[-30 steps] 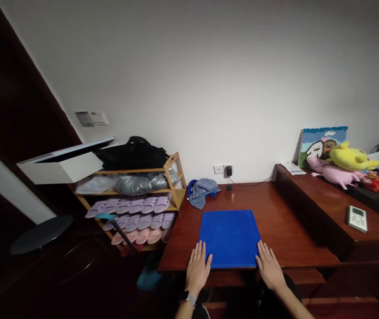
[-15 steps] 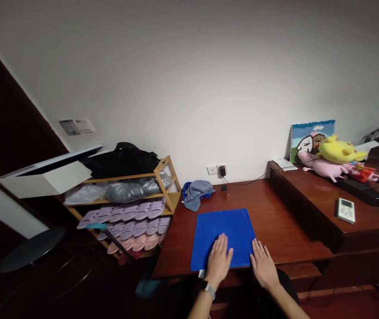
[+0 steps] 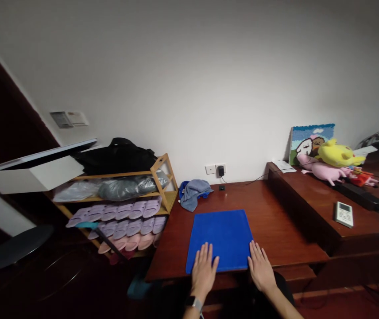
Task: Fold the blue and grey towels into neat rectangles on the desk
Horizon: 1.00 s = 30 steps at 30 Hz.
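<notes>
A blue cloth lies spread flat on the brown wooden desk, close to its front edge. My left hand rests palm down on the cloth's near left part, fingers stretched out, a watch on the wrist. At the cloth's right edge, my right hand lies flat with its fingers extended, partly on the bare wood. Neither hand grips anything. Behind the cloth, at the back left of the desk, sits a crumpled grey cloth with a blue one bunched under it.
Left of the desk stands a wooden rack with several slippers and a black bag. On the raised right side are plush toys, a white remote and a black power strip. A plugged-in charger trails a cable.
My left hand has slid left and toward me across the blue cloth. My right hand stays about where it was at the right edge. The view has turned slightly right.
</notes>
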Each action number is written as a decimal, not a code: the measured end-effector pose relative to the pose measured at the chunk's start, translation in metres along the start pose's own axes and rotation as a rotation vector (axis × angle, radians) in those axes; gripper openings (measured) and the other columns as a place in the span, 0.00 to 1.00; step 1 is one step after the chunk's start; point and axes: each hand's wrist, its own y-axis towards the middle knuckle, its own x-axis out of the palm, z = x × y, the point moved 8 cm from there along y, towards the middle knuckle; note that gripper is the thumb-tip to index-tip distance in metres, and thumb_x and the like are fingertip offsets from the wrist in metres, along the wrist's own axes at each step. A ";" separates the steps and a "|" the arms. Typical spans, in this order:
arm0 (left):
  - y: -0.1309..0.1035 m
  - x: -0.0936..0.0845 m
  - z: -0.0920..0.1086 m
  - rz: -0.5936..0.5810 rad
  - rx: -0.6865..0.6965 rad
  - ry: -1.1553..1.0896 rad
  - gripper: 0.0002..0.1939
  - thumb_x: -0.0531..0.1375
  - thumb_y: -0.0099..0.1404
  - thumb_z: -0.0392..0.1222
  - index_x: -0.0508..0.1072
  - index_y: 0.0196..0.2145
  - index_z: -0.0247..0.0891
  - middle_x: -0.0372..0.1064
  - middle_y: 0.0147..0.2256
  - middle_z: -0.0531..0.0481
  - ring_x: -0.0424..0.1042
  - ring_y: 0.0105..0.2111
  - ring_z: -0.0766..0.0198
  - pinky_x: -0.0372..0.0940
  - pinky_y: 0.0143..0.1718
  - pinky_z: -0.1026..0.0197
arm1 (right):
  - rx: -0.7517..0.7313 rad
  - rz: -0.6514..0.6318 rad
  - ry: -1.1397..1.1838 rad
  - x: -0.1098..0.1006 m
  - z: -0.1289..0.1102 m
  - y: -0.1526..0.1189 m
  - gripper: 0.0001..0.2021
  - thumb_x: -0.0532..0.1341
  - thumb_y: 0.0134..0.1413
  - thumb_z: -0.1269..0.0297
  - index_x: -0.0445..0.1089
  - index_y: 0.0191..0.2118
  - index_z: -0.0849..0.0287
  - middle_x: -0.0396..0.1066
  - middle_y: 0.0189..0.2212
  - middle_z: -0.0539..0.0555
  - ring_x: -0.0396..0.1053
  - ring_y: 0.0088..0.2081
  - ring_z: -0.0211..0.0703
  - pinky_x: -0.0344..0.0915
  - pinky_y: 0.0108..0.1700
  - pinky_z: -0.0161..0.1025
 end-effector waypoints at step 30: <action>0.054 -0.011 0.085 0.008 0.138 -0.112 0.30 0.41 0.77 0.50 0.56 0.71 0.37 0.52 0.71 0.46 0.51 0.71 0.56 0.52 0.71 0.48 | 0.099 -0.157 -0.037 -0.012 -0.001 0.048 0.34 0.36 0.70 0.53 0.41 0.74 0.67 0.39 0.74 0.54 0.37 0.74 0.45 0.34 0.74 0.50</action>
